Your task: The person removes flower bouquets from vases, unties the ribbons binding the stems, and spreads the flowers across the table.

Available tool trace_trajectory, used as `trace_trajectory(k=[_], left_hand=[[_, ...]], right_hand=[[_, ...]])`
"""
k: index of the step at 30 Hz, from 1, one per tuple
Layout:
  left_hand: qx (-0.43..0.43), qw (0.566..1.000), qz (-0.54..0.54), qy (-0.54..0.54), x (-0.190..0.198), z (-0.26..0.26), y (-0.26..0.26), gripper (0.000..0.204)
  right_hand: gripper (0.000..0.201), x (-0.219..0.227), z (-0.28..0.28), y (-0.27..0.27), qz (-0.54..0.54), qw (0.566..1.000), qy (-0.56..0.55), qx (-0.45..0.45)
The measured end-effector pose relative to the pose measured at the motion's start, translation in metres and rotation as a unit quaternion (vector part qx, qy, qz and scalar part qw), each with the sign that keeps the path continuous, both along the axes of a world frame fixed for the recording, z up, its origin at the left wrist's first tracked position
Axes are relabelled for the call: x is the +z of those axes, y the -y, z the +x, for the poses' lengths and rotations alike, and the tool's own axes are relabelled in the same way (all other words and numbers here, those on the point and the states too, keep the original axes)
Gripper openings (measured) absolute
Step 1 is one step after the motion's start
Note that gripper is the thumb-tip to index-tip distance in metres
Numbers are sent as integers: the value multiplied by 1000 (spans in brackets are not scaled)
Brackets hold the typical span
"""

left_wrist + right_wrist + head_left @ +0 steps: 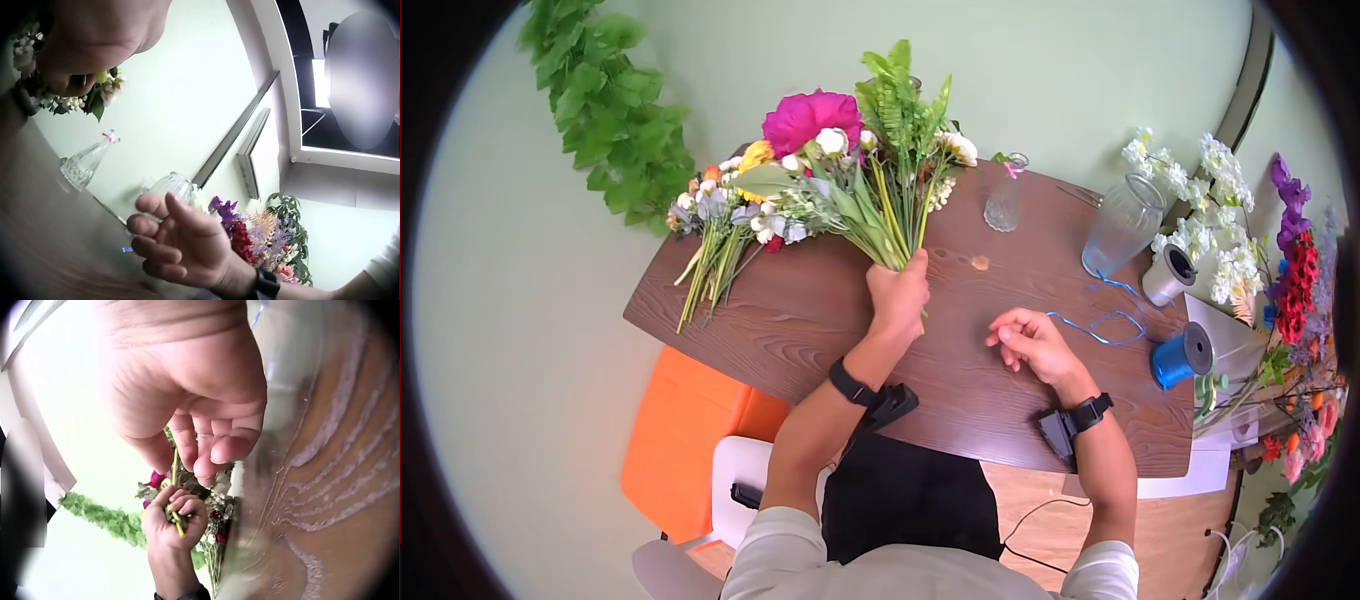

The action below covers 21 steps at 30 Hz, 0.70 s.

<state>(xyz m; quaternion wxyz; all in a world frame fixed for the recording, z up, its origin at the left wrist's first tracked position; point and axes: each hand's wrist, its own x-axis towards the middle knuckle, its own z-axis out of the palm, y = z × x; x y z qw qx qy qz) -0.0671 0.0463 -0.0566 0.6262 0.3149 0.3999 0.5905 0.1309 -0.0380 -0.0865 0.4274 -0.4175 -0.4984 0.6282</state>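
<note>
My left hand [898, 297] grips the gathered green stems of a bunch of flowers [882, 215] above the table. Fern fronds [897, 105] rise from the bunch, with white blooms and a big magenta flower [810, 122] beside them. In the right wrist view, cut stem ends poke out below the curled left fingers [182, 501]. My right hand [1037, 345] hovers to the right with loosely bent fingers and nothing in them. Near its fingertips a loose blue ribbon trails from a blue spool [1175, 362].
More cut flowers [718, 245] lie at the table's left end. A small glass vase [1003, 208], a larger glass vase [1122, 225] and a white spool [1167, 278] stand toward the right. Beyond them are white blossoms [1225, 180] and red flowers [1298, 280]. An orange seat [685, 430] is below left.
</note>
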Motion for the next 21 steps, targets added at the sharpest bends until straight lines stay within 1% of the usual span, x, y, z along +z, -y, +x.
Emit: trace_trajectory(k=[1, 3, 4, 6, 8, 9, 12, 15, 17, 18, 19, 21], left_hand=[[-11, 1000, 14, -3, 9, -8, 2, 12], [-36, 998, 50, -10, 29, -28, 7, 10], [-42, 996, 52, -50, 40, -41, 9, 11], [-67, 991, 65, -92, 53, -72, 6, 11], [-65, 986, 82, -133, 64, -101, 2, 11], [-86, 982, 87, -146, 63, -118, -4, 12], [-98, 983, 68, -142, 55, -146, -12, 12], [-120, 988, -37, -86, 26, -156, -17, 11], [-124, 980, -86, -128, 3, -158, -15, 13], [-133, 971, -101, -170, -6, -159, -16, 18], [-134, 972, -101, -166, -7, -157, -14, 18], [-142, 960, -116, -213, -7, -152, -10, 20]], right_hand=[[16, -3, 2, -1, -9, 999, -32, -8], [16, -6, 2, 0, -7, 999, -39, -10], [16, -7, 2, 1, -7, 999, -41, -11], [15, -7, 1, 2, -9, 999, -33, -15], [15, -8, 0, 2, -12, 999, -27, -18], [14, -8, 0, 2, -12, 1000, -20, -17], [14, -9, 0, 1, -12, 1000, -14, -16], [14, -8, 0, 2, -12, 1000, -10, -13], [14, -7, -1, 1, -12, 1000, -3, -13], [14, -8, -1, 0, -14, 1000, -4, -16], [14, -8, 0, 1, -18, 1000, -5, -18], [14, -8, 0, 1, -23, 999, -3, -23]])
